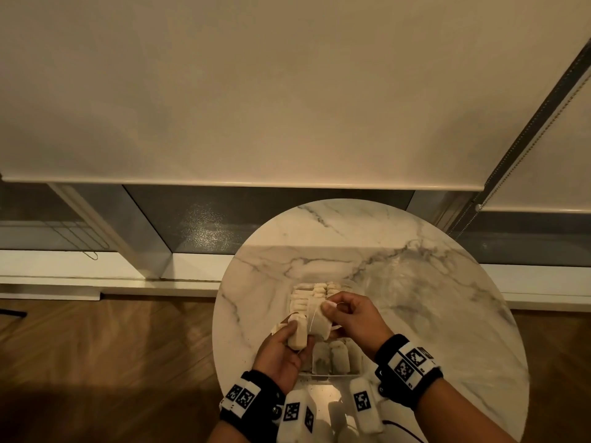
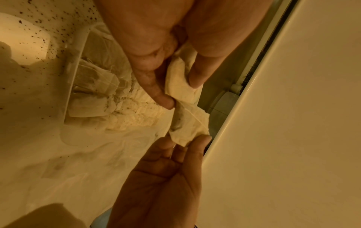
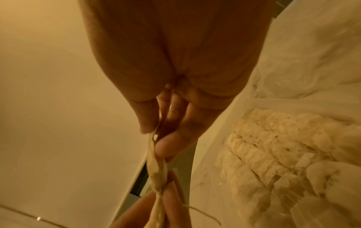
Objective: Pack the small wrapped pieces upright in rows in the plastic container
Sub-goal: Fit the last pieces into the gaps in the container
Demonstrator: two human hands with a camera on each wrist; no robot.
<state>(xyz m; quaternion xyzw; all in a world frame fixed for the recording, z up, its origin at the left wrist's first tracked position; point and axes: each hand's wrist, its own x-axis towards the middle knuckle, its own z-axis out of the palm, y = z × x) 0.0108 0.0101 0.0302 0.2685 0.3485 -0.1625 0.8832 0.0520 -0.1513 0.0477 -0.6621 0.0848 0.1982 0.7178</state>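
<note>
A clear plastic container (image 1: 355, 284) sits on the marble table, with rows of small pale wrapped pieces (image 1: 315, 290) standing upright at its far end and a few more (image 1: 332, 356) at its near end. Above it my left hand (image 1: 295, 334) grips a small stack of pieces (image 1: 299, 337). My right hand (image 1: 326, 306) pinches the top of one piece (image 1: 319, 321) with a thin string on it. That piece (image 2: 187, 125) spans from my left fingertips (image 2: 168, 101) to my right hand (image 2: 187, 148). In the right wrist view it (image 3: 156, 166) shows edge-on, beside the packed rows (image 3: 263, 146).
The round marble table (image 1: 319, 228) ends close behind and beside the container, with wooden floor (image 1: 112, 346) at the left. Crumpled clear plastic film (image 1: 406, 282) lies on the table to the container's right. Dark crumbs (image 2: 39, 34) speckle the table by the container's wall (image 2: 76, 74).
</note>
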